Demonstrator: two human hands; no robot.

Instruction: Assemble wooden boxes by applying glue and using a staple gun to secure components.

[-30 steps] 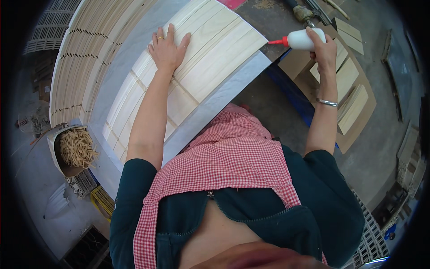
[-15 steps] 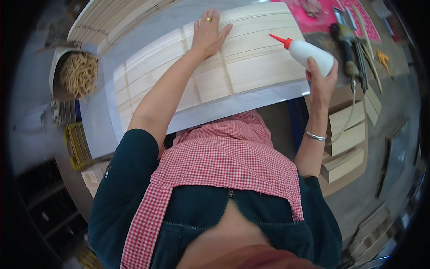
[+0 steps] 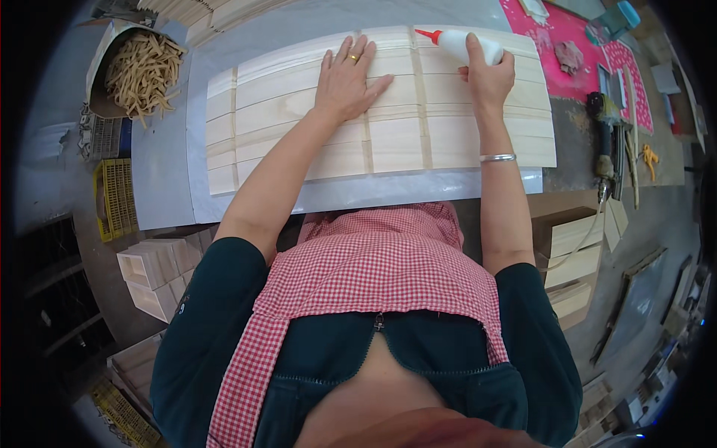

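Pale wooden boards (image 3: 287, 101) lie side by side as a flat panel, crossed by several narrow grooves that run away from me. My left hand (image 3: 347, 86) rests flat on the panel, left of its middle, fingers spread, a ring on one finger. In my right hand (image 3: 491, 75) is a white squeeze bottle (image 3: 458, 43) with a red pointed nozzle. The bottle is tilted on its side, its nozzle (image 3: 428, 34) pointing left at the far end of a groove (image 3: 418, 82). Whether the tip touches the wood, I cannot tell.
A container of thin wooden strips (image 3: 142, 75) stands at the far left. A pink cloth (image 3: 549, 56) and a power tool (image 3: 603, 134) with a hose lie on the right. Wooden boxes (image 3: 157, 261) are stacked low left; more wooden pieces (image 3: 573, 250) sit low right.
My right hand has carried the bottle leftward over the panel, its nozzle now at a groove's far end. The left hand stays flat on the boards. The whole view has shifted and turned.
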